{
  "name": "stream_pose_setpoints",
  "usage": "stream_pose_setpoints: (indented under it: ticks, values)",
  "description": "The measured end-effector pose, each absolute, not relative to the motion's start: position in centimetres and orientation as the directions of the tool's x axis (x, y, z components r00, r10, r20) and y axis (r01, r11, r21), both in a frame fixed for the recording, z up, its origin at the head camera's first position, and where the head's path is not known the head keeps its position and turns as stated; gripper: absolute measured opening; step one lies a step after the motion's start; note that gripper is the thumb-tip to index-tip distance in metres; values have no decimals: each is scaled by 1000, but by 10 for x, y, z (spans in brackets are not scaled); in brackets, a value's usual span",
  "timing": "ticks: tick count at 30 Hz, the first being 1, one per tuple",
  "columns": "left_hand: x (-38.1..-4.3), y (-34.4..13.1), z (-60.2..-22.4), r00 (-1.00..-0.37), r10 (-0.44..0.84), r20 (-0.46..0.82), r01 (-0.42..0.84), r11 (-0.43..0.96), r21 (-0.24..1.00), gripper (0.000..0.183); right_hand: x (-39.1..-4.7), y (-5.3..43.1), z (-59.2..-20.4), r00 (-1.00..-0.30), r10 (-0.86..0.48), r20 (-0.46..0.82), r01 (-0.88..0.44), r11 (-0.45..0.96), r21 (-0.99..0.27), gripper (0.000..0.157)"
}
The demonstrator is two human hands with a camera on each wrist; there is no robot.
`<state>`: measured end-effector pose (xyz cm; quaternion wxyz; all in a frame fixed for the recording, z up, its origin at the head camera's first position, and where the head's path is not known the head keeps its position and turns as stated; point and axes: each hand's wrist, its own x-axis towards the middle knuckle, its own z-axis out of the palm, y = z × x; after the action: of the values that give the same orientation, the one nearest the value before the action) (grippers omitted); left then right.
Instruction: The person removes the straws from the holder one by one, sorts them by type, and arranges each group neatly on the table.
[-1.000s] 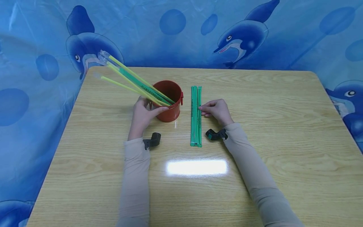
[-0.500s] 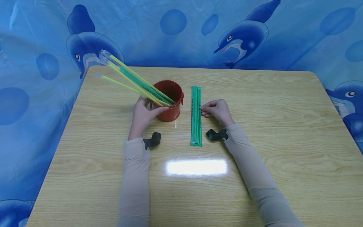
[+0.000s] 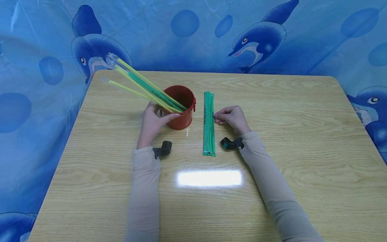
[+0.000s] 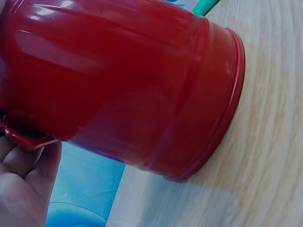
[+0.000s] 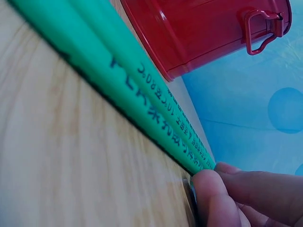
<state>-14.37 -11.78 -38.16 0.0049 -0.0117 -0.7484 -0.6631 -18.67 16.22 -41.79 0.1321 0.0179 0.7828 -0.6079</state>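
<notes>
Left hand (image 3: 151,123) grips bucket (image 3: 180,122); yellow straws (image 3: 128,67) lean toward table's (image 3: 287,111) far left corner; right hand (image 3: 232,117) pinches green packets (image 3: 208,134).

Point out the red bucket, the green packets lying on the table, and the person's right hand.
Red bucket (image 3: 182,123): head view, on its outer front wall.
Green packets (image 3: 209,125): head view, about midway along their length.
Right hand (image 3: 232,117): head view, on the back of the hand.

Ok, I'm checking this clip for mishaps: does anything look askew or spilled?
Nothing looks spilled, but the straws in the bucket all slant steeply out on the left hand's side, instead of standing upright.
</notes>
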Motion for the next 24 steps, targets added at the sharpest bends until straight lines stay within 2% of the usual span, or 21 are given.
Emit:
stream_pose_setpoints:
  ticks: [13,24]
  values:
    - [-144,-118,-382,-1000,6,9,10,136,991,69,-186,166,-418,-961,-147,-234,203,201,-958,23]
    - [-143,-118,-381,-1000,13,5,6,124,992,69,-186,168,-419,-966,-166,-200,166,195,-967,23]
